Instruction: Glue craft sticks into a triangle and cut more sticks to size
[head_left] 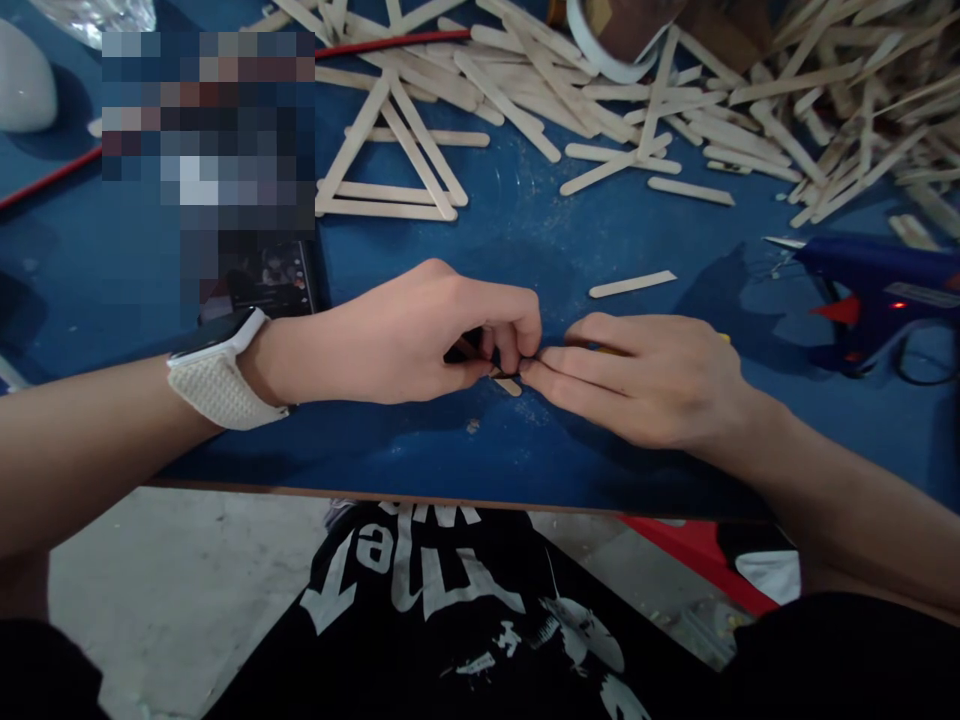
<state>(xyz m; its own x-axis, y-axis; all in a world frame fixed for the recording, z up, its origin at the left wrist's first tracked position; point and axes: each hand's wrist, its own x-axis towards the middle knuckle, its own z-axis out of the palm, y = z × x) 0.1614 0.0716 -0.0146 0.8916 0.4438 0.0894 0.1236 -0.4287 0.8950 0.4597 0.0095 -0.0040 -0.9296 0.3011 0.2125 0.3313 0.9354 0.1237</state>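
Left hand (420,335) and right hand (637,375) pinch a craft stick (510,384) low over the tabletop (525,240), fingers pressed together; probably a glued joint. Recommend steady, even pressure.

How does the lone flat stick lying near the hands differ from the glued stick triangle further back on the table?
The lone stick is a single piece lying loose; the triangle is several sticks joined into a frame. The stick lies close to the right hand; the triangle lies beyond the left hand. Both are pale wood, flat on the blue table.
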